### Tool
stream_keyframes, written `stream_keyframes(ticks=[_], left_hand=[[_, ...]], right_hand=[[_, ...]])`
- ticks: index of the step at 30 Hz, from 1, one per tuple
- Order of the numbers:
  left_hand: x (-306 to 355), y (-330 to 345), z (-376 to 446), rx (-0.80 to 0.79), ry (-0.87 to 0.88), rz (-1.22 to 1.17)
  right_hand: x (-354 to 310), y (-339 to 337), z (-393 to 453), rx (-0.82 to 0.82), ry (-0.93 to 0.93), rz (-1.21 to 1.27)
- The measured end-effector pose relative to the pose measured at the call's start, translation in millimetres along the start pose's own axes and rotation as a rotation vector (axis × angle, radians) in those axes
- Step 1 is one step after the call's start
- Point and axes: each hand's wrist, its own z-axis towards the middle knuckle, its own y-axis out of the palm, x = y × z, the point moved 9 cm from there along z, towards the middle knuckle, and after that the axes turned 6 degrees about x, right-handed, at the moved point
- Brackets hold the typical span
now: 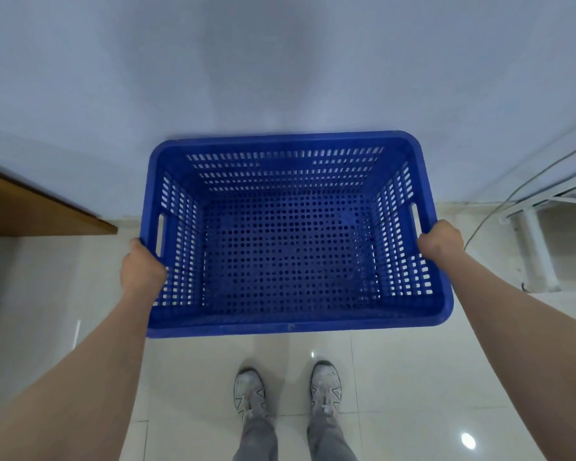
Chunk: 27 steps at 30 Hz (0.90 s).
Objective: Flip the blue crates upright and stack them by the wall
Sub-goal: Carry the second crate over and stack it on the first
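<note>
A blue perforated crate (290, 324) is upright with its open side facing up, held in front of me close to the pale wall (280, 61). My left hand (142, 269) grips its left rim near the handle slot. My right hand (441, 239) grips the right rim beside the other handle slot. The crate's far edge is near the wall. Whether it rests on another crate or on the floor is hidden beneath it.
A brown wooden tabletop (40, 211) juts in at the left. A white metal frame (546, 234) and a grey cable (499, 211) stand at the right by the wall. My two white shoes (286, 390) are on the glossy tiled floor.
</note>
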Motion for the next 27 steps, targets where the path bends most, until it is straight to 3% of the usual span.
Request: stream_keyframes(ticks=[8, 12, 20, 27], left_hand=[[4.6, -8.5, 5.2, -0.038, 0.119, 0.097], [39.5, -31.4, -32.7, -0.097, 0.286, 0.233], [132.8, -143.6, -179.8, -0.198, 0.531, 0.3], [177.5, -262.3, -296.3, -0.07, 0.757, 0.298]], right_hand=[[-4.5, -3.7, -12.9, -0.055, 0.017, -0.055], [-37.3, -36.4, -51.5, -0.011, -0.198, -0.122], [-96.2, -158.5, -181.9, 0.025, -0.541, -0.237], [-79.7, -283.9, -312.4, 0.202, -0.596, -0.136]])
